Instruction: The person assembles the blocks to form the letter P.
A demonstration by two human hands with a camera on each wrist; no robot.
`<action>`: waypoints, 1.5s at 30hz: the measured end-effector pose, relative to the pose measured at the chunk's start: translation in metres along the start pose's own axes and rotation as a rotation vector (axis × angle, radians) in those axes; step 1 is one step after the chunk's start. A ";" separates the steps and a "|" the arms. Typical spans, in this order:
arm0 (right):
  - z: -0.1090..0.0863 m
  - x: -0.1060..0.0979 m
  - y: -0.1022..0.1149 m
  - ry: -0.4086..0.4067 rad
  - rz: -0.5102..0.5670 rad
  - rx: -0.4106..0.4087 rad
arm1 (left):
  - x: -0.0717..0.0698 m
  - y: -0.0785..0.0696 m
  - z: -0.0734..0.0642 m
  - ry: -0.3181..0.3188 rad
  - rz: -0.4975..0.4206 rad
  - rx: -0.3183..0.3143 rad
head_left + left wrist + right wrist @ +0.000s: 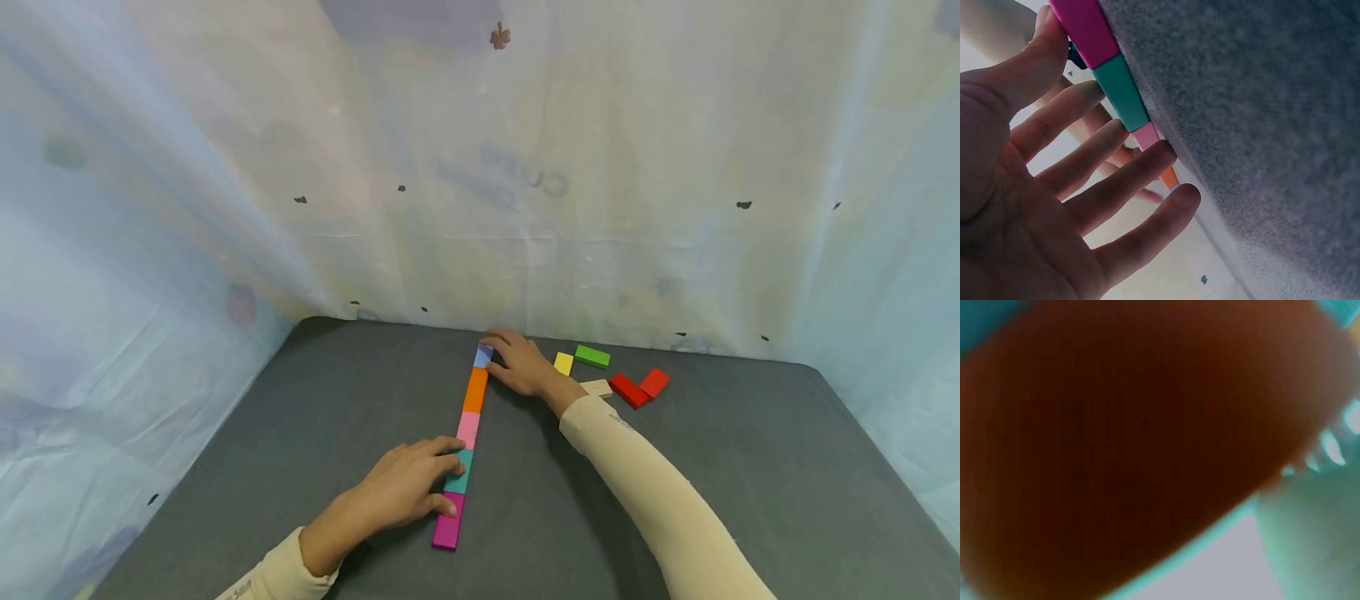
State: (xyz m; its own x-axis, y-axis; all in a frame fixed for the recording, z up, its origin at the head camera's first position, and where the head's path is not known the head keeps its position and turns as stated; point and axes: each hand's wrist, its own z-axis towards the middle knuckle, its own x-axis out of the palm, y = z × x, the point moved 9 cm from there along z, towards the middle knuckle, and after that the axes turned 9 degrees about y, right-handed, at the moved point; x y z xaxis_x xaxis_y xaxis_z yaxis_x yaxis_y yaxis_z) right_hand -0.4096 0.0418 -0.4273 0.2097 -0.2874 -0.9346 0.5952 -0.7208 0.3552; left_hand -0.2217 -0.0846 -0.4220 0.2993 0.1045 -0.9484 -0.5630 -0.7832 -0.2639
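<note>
A straight row of flat blocks runs away from me in the head view: magenta (446, 533), teal (458, 477), pink (467, 427), orange (476, 390) and light blue (483, 357). My left hand (405, 483) lies along the row's near left side, thumb on the magenta block and fingertips over the teal and pink ones. Its fingers are spread and loosely extended in the left wrist view. At the far end, my right hand (521, 364) reaches around the light blue block, fingers at its far edge, thumb at its right side. The right wrist view is dark and blurred.
Right of the right hand lie loose blocks: yellow (563, 363), green (592, 357), cream (597, 388) and two red ones (628, 390) touching. The right forearm (660, 492) crosses over the grey table (780, 467). A pale curtain (600, 167) hangs behind the table.
</note>
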 end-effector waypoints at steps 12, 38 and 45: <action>-0.076 -0.031 -0.047 -0.143 -0.017 0.043 | -0.001 0.002 0.001 -0.031 0.026 0.019; -0.111 -0.042 -0.139 -0.069 0.004 0.316 | 0.000 0.009 0.002 -0.012 -0.013 -0.007; -0.109 -0.044 -0.140 -0.053 0.056 0.312 | -0.001 0.009 0.001 -0.023 -0.013 0.001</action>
State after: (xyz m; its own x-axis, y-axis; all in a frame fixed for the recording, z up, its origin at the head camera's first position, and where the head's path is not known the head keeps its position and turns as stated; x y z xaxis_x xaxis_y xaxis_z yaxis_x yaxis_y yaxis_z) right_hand -0.4174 0.2244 -0.4378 0.1896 -0.3590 -0.9139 0.3153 -0.8592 0.4029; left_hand -0.2278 -0.0910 -0.4238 0.2887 0.1287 -0.9487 -0.5598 -0.7812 -0.2764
